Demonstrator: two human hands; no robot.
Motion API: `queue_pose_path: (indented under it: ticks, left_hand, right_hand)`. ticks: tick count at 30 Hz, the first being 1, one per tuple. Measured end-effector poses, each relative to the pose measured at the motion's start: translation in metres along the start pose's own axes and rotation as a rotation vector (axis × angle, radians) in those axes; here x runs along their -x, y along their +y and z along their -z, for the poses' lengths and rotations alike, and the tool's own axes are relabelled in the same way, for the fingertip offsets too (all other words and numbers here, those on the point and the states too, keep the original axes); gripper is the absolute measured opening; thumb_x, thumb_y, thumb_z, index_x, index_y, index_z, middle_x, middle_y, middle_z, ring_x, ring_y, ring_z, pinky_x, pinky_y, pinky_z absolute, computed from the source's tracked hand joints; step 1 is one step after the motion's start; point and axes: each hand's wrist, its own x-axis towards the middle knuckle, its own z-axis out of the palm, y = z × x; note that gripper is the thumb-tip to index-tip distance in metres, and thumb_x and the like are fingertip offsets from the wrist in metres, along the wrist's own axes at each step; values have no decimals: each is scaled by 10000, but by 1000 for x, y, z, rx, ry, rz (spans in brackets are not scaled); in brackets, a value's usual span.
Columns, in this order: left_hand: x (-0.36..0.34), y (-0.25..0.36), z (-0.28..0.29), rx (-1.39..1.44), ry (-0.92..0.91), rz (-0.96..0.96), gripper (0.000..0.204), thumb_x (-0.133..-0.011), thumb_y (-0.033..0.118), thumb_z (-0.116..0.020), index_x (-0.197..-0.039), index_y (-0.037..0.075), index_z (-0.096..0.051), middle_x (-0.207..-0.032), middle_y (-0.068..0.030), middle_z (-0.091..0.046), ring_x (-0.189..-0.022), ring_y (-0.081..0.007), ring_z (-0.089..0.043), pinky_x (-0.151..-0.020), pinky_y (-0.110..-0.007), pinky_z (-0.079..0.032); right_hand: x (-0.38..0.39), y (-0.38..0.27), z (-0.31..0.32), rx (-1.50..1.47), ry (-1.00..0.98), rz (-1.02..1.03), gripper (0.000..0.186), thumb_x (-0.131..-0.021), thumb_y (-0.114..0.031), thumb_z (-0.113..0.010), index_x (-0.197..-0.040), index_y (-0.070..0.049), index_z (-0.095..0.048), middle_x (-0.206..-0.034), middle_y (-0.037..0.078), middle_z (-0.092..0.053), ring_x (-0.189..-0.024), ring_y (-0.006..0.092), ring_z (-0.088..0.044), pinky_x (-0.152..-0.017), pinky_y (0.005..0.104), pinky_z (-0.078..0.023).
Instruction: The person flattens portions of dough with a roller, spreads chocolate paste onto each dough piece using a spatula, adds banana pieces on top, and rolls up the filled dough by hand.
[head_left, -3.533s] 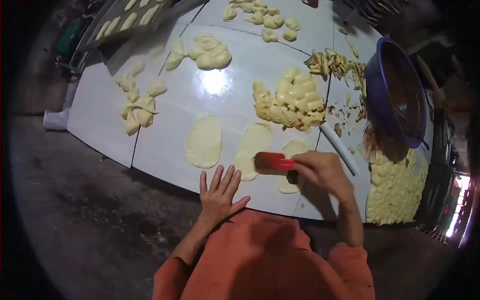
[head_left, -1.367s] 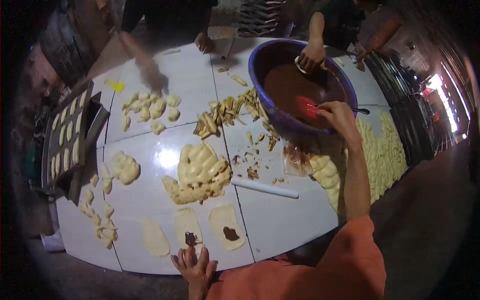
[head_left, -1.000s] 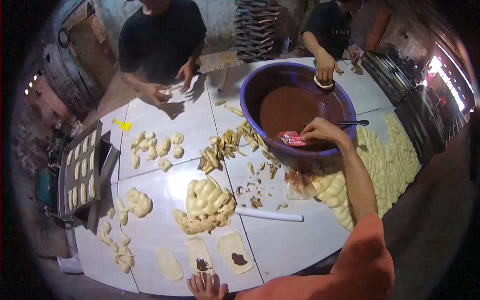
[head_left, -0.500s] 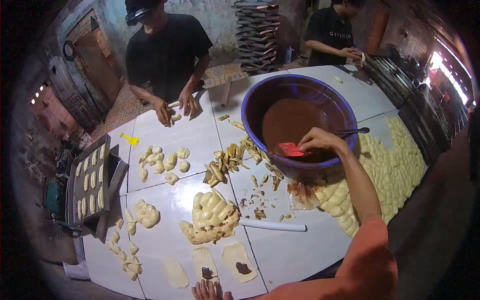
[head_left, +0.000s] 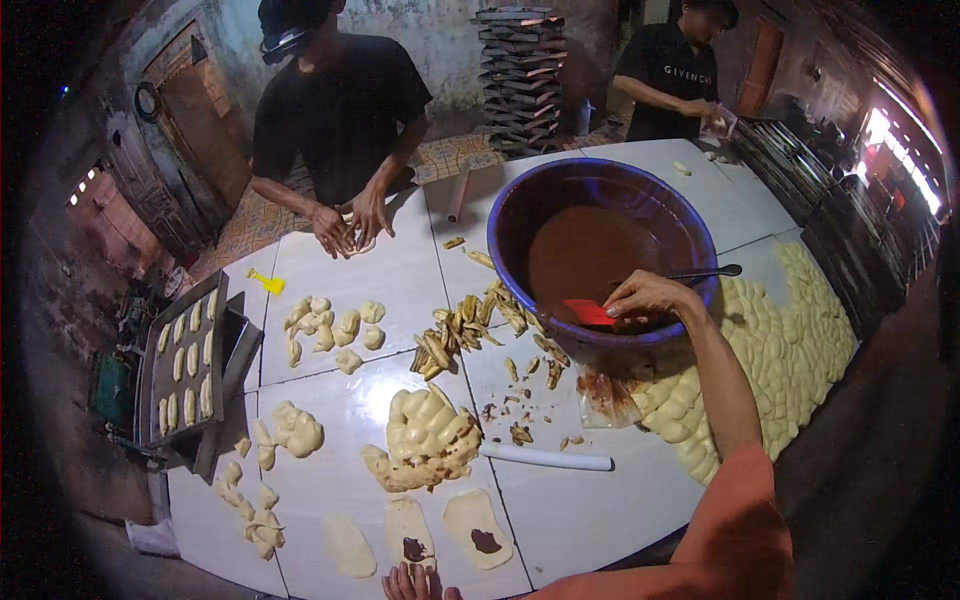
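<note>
My right hand [head_left: 648, 297] grips a red plastic scraper [head_left: 590, 312] just inside the near rim of a large purple basin [head_left: 500, 235]. Brown chocolate-like filling [head_left: 590, 245] fills the basin's lower part, and the scraper's far edge is close to it. My left hand [head_left: 410, 583] lies at the table's near edge, fingers apart, at the lower end of a flattened dough piece [head_left: 405, 515] with a dark brown dab on it. Another flattened piece with a dab [head_left: 478, 525] lies to its right, and a plain one [head_left: 349, 546] to its left.
A white rolling pin [head_left: 545, 457] lies beside a dough heap [head_left: 420, 430]. Banana slices [head_left: 465, 325] are scattered near the basin. Many dough pieces [head_left: 780, 340] cover the right side. A tray of rolls [head_left: 185, 350] stands left. Two people work across the white table [head_left: 340, 395].
My right hand has turned the scraper slightly and brought it a little to the right in the basin. The person at far left has brought both hands together over dough.
</note>
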Motion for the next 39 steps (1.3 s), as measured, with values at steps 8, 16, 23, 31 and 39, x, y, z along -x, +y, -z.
queue_pose_path:
  ticks: [8, 16, 23, 31, 39]
  left_hand:
    - [3, -3, -7, -13, 53, -12, 582, -993, 441, -524, -1484, 132, -584, -1558, -127, -513, -1445, -445, -438, -1170, -663, -307]
    - [11, -15, -4, 168, 63, 80, 643, -910, 510, -712, -1381, 85, -608, -1459, -228, -526, -1399, -436, -441, -1159, -709, -261]
    - [-12, -63, 47, 213, -25, 192, 680, -927, 413, -754, -1474, 78, -530, -1550, -184, -474, -1481, -409, -373, -1204, -720, -141]
    - [17, -121, 58, 88, -229, 182, 731, -951, 644, -592, -1522, 192, -531, -1605, -91, -458, -1540, -344, -313, -1167, -787, -76]
    - [17, -134, 66, 173, -207, 103, 669, -931, 593, -660, -1492, 244, -559, -1611, -169, -414, -1501, -449, -332, -1138, -806, -117]
  right_hand:
    - [10, 10, 0, -122, 26, 27, 370, -903, -211, -826, -1163, 43, -756, -749, 33, -695, -550, 56, -543, -477, 225, -399]
    - [42, -60, -53, -67, 80, 51, 353, -911, -221, -807, -1130, 52, -757, -762, 60, -712, -531, 71, -544, -470, 241, -415]
    - [61, -123, -189, 52, -36, 71, 266, -897, -137, -788, -1119, 9, -786, -780, 82, -746, -580, 86, -633, -475, 253, -477]
    - [41, -159, -442, 336, -194, 703, 215, -880, -118, -787, -1089, -65, -790, -832, 84, -751, -667, 188, -694, -599, 314, -525]
    - [82, -182, -515, 868, 43, 711, 229, -891, -204, -733, -1110, -142, -705, -789, 49, -626, -665, 237, -672, -578, 390, -539]
